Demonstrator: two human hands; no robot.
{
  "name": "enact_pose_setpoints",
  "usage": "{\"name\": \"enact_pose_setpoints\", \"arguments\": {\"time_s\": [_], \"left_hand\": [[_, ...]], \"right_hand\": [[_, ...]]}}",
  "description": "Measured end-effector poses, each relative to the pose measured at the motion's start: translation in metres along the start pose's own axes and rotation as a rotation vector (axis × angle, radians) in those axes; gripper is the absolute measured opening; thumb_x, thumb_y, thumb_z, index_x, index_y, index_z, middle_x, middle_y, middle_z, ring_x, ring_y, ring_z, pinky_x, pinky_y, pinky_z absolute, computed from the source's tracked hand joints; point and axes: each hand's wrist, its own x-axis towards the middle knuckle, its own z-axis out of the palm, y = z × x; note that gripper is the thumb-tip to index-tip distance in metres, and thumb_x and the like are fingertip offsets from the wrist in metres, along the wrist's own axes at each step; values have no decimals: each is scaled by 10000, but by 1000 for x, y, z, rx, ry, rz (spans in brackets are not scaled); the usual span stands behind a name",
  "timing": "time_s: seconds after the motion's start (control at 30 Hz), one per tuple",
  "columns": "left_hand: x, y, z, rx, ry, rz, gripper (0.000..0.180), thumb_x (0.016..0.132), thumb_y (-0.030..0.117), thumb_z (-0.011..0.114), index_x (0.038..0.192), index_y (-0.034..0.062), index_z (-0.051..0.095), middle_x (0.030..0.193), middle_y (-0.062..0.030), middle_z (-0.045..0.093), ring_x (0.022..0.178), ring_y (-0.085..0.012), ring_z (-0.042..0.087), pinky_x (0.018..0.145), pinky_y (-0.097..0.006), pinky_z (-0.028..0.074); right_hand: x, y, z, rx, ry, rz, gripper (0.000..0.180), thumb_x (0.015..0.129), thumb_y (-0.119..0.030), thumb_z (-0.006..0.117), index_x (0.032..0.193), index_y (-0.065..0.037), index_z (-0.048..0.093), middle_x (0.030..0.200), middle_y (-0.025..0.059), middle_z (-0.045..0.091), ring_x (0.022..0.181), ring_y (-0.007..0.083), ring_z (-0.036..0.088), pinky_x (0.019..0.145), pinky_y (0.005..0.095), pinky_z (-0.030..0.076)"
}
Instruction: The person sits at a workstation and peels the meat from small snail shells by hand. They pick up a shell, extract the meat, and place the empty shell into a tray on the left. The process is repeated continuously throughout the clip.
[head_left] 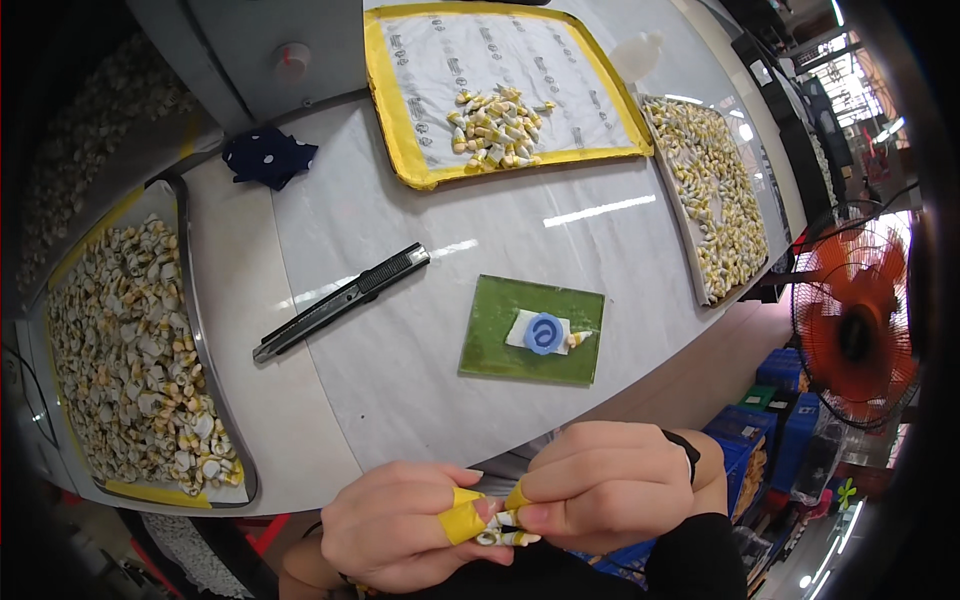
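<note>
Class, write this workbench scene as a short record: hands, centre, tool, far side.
Left hand: holding small white-and-yellow pieces
Right hand: touching those pieces
Centre: rectangular green plate bearing a round blue cap
Tool: black retractable utility knife, lying left of the plate
Far side: rectangular yellow-edged tray with a pile of similar pieces

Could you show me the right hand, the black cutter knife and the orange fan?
Right hand [615,485]: head view, on the curled fingers.
Black cutter knife [341,303]: head view, middle of its body.
Orange fan [856,334]: head view, on its dark hub.
</note>
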Motion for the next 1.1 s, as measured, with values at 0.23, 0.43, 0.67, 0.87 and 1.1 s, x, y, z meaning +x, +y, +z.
{"name": "enact_pose_setpoints", "arguments": {"time_s": [0.23, 0.43, 0.67, 0.87, 1.1], "left_hand": [[5, 5, -1, 4, 14, 0, 283, 663, 49, 814, 871, -17, 632, 767, -138, 654, 681, -273, 637, 695, -373, 540], [7, 6, -3, -16, -9, -3, 260, 655, 32, 811, 845, -11, 639, 751, -133, 646, 688, -284, 636, 689, -369, 540], [-2, -5, -5, 38, -68, -29, 352, 644, 189, 859, 896, 32, 669, 812, -51, 661, 702, -186, 628, 704, -348, 583], [1, 1, -1, 263, 12, 9, 325, 684, 198, 837, 910, 52, 655, 880, -84, 667, 730, -201, 635, 736, -363, 574], [-12, -3, -1, -546, 108, -409, 304, 789, 69, 746, 1029, -64, 618, 912, -155, 670, 821, -188, 664, 761, -280, 526]], "right_hand": [[1, 0, 1, 25, -19, 63, 162, 732, 81, 704, 714, 2, 563, 761, 131, 647, 595, 229, 616, 517, 305, 523], [2, -1, 2, 22, -7, 45, 157, 737, 81, 703, 730, 6, 565, 761, 135, 647, 599, 233, 618, 514, 310, 523], [-2, 1, 2, -25, -3, 4, 156, 721, 56, 726, 763, -4, 588, 772, 117, 651, 600, 220, 617, 512, 305, 524], [-6, -7, 5, -151, 39, 23, 202, 692, -7, 774, 834, -37, 634, 766, 91, 654, 622, 215, 626, 530, 289, 524], [-3, 11, 3, 109, 71, 48, 212, 699, -22, 774, 896, -47, 700, 838, 78, 650, 648, 210, 612, 556, 291, 480]]}}
